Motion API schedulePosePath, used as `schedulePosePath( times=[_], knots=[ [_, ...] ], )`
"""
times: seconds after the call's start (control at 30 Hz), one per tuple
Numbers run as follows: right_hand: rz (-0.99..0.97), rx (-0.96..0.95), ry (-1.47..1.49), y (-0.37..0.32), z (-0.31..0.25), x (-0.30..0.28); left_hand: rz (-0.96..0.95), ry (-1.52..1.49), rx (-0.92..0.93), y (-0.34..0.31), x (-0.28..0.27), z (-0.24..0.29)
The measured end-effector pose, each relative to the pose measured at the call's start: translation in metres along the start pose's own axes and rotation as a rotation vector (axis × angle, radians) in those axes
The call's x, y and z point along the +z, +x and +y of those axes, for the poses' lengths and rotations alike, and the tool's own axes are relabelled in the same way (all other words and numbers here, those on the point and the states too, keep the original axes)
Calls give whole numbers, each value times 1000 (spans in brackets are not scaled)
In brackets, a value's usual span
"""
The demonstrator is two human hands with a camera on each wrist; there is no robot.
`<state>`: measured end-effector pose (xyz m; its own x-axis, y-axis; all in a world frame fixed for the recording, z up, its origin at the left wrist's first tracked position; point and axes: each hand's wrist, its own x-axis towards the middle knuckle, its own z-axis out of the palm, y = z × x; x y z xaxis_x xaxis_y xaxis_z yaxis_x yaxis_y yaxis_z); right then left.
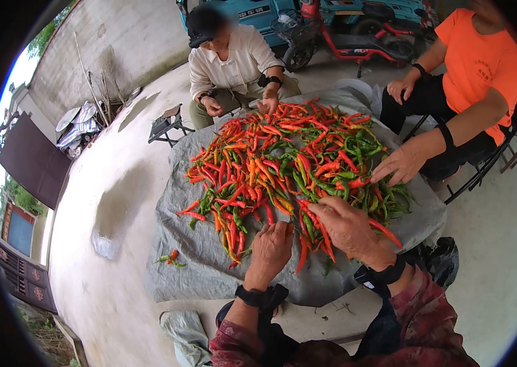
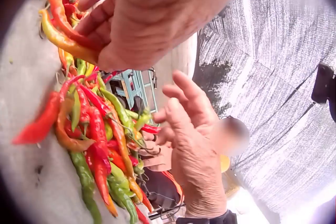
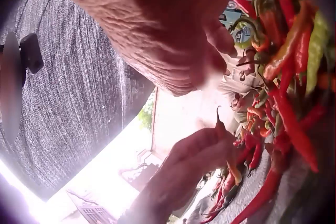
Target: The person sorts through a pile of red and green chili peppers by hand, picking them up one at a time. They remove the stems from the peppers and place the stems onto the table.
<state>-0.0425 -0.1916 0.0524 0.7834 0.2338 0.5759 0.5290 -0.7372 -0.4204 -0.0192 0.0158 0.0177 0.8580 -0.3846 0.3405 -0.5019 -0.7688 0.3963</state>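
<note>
A wide heap of red, orange and green chili peppers [image 1: 258, 165] lies on a grey cloth [image 1: 179, 214]. At the heap's near edge, my left hand [image 1: 272, 249] grips an orange-yellow pepper [image 2: 65, 41], its fingers curled; a red-orange pepper lies against it. In the right wrist view a stem rises above this left hand [image 3: 191, 161]. Over the near right part of the heap is my right hand [image 1: 350, 231]. The left wrist view shows this right hand [image 2: 194, 150] with bent, spread fingers and no pepper visible between them.
Across the heap sits a person in a cream shirt [image 1: 231, 67], hands at its far edge. At the right, a person in an orange shirt [image 1: 478, 67] reaches into the peppers. A small bunch of peppers [image 1: 172, 259] lies apart at the left. Black plastic [image 1: 445, 260] hangs near the right edge.
</note>
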Motion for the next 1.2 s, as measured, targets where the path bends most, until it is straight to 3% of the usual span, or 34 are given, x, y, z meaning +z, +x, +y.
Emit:
schedulePosePath(
  times=[0.13,0.2,0.5,0.6,0.67,0.87,1.03,1.13,1.2],
  knots=[
    [-175,-161,-155,-4,-6,12,-50,-293,141,7,-3,26],
    [-191,-143,-169,-2,-2,12,-159,-443,31,8,-5,32],
    [-210,-97,-146,-3,4,14,-122,-642,-73,10,-15,18],
    [-101,-77,-138,0,1,11,-88,-627,-132,10,-27,16],
    [-27,49,-28,3,5,12,-47,-624,-138,10,-32,13],
    [-1,148,21,9,2,9,140,-570,-162,7,-28,6],
    [-45,147,109,12,-2,10,147,-582,-196,6,-25,-2],
    [-62,253,250,14,-4,11,145,-618,-221,7,-27,2],
    [27,315,300,18,-3,7,158,-650,-218,8,-26,4]
  ],
)
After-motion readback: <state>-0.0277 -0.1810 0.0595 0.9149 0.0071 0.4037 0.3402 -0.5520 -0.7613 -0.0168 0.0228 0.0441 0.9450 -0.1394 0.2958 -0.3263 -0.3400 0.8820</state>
